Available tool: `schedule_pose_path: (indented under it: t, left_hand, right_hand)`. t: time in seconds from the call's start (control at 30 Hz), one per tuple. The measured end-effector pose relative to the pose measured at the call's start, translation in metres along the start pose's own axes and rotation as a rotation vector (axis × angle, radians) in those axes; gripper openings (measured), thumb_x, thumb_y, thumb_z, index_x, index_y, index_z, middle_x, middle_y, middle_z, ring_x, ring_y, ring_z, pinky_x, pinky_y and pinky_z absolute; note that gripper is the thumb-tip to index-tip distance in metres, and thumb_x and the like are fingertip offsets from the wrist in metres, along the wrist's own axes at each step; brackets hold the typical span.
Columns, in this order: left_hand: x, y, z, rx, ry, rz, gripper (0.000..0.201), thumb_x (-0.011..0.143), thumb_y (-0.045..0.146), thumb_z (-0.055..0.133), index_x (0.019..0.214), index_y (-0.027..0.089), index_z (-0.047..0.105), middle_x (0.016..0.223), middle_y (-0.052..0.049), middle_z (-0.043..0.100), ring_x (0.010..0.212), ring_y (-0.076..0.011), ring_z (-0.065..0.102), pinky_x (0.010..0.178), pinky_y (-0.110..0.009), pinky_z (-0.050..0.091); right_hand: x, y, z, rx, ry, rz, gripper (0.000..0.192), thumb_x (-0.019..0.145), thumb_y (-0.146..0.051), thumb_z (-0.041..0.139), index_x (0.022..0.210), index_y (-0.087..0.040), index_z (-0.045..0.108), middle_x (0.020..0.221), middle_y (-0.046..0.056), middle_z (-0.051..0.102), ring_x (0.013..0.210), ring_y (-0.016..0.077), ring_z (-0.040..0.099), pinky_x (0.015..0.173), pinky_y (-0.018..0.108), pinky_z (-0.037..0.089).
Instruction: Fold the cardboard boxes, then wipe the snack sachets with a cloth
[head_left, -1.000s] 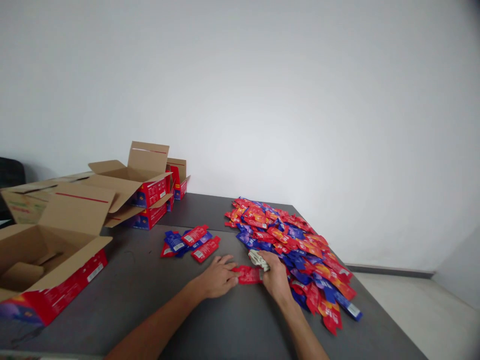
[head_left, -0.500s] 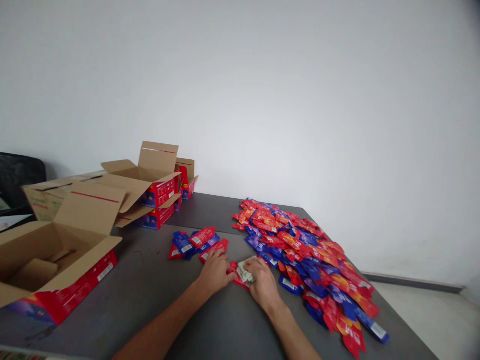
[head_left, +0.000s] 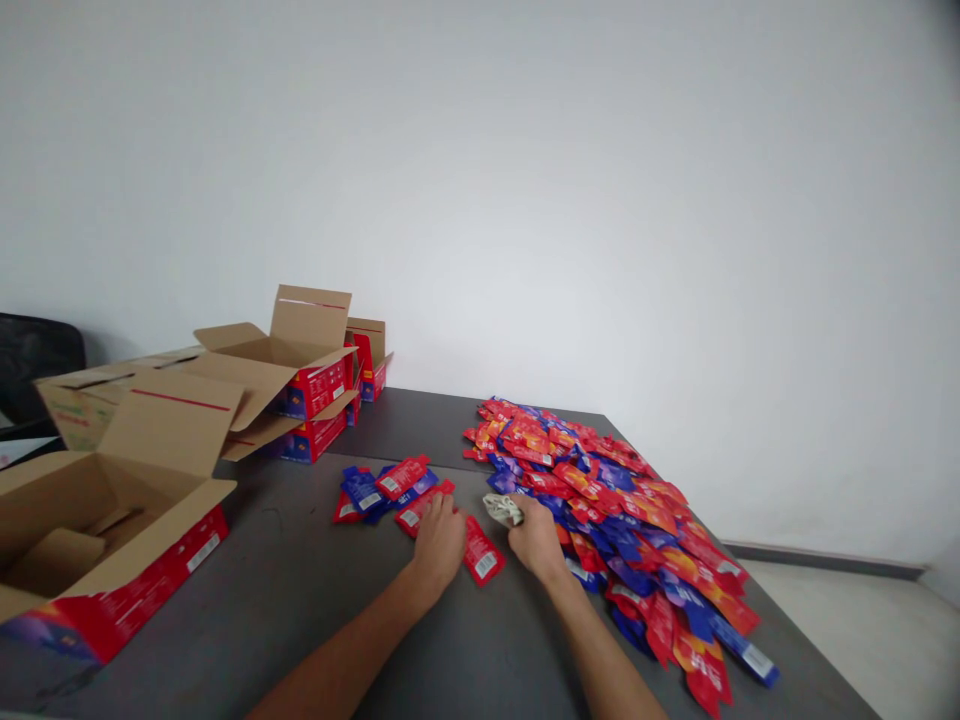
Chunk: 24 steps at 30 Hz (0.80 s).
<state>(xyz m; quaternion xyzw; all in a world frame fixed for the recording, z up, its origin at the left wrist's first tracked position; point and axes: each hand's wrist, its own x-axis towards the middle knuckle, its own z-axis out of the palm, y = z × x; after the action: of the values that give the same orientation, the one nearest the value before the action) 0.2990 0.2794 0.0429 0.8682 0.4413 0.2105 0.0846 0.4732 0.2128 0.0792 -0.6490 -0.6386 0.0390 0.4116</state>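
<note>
My left hand (head_left: 440,540) rests on the dark table with its fingers curled down at the top end of a red pouch (head_left: 484,553), which lies flat with its barcode label up. Another red pouch (head_left: 415,511) lies against the other side of that hand. My right hand (head_left: 536,537) is closed on a crumpled whitish cloth (head_left: 502,510) with dark marks, held just past the red pouch. A small group of red and blue pouches, among them a blue pouch (head_left: 362,492), lies beyond my left hand.
A large heap of red and blue pouches (head_left: 630,520) spreads along the table's right side. At the left stands an open carton (head_left: 161,565) with flaps up. Behind it are stacked open cartons (head_left: 319,390) and a plain brown box (head_left: 75,405). A white wall backs the table (head_left: 480,655).
My right hand has lifted the whitish cloth off the red pouch and moved it slightly away and right. The pouch's barcode end is now uncovered. My left hand has shifted a little right.
</note>
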Motion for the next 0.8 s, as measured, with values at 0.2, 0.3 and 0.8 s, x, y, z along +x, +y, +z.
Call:
schedule_pose_path:
  t: [0.2, 0.3, 0.8]
  left_hand:
    - [-0.011, 0.013, 0.01, -0.124, -0.072, 0.124, 0.047, 0.085, 0.051, 0.051, 0.121, 0.024, 0.064, 0.127, -0.013, 0.059, 0.118, -0.0345, 0.047, 0.102, -0.05, 0.034]
    - [-0.005, 0.001, 0.006, -0.268, -0.236, 0.249, 0.049, 0.083, 0.026, 0.049, 0.131, 0.035, 0.055, 0.138, -0.001, 0.056, 0.128, -0.0284, 0.044, 0.106, -0.047, 0.033]
    - [0.0, -0.041, -0.002, -0.373, -0.224, 0.09, 0.037, 0.056, 0.041, 0.081, 0.086, 0.021, 0.074, 0.098, -0.004, 0.063, 0.095, -0.0247, 0.054, 0.087, -0.035, 0.041]
  right_hand:
    - [-0.004, 0.019, 0.012, -0.044, 0.156, 0.077, 0.049, 0.064, -0.001, 0.045, 0.099, -0.02, 0.072, 0.095, 0.005, 0.075, 0.09, 0.0222, 0.067, 0.08, 0.029, 0.05]
    - [-0.01, 0.02, 0.012, -0.014, 0.121, 0.061, 0.05, 0.065, -0.001, 0.043, 0.099, -0.022, 0.072, 0.1, 0.003, 0.074, 0.095, 0.0214, 0.066, 0.084, 0.029, 0.049]
    - [-0.03, -0.013, 0.033, 0.094, -0.164, -0.384, 0.063, 0.063, 0.005, 0.047, 0.116, -0.023, 0.066, 0.116, 0.007, 0.068, 0.108, 0.0219, 0.058, 0.095, 0.037, 0.046]
